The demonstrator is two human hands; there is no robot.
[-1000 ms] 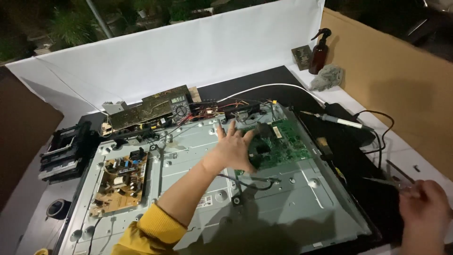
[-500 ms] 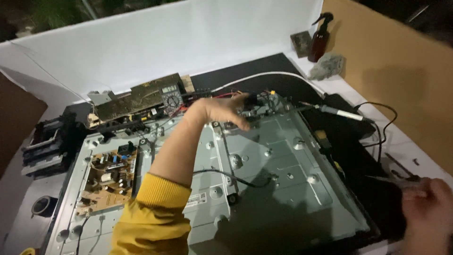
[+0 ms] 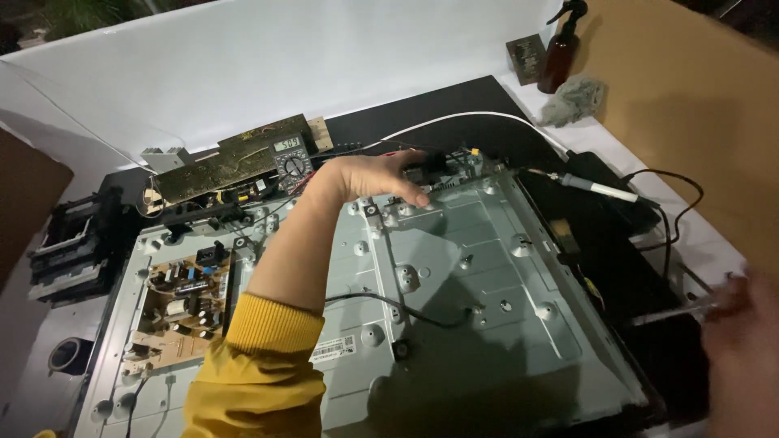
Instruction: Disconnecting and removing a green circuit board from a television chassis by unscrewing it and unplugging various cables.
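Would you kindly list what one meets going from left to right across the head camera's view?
Black plastic frame → tan circuit board → multimeter → left hand → grey metal back panel → soldering iron → right hand, blurred at the edge.

dim room, bright white backdrop (image 3: 243, 73); right hand (image 3: 742, 357) seems motion-blurred.
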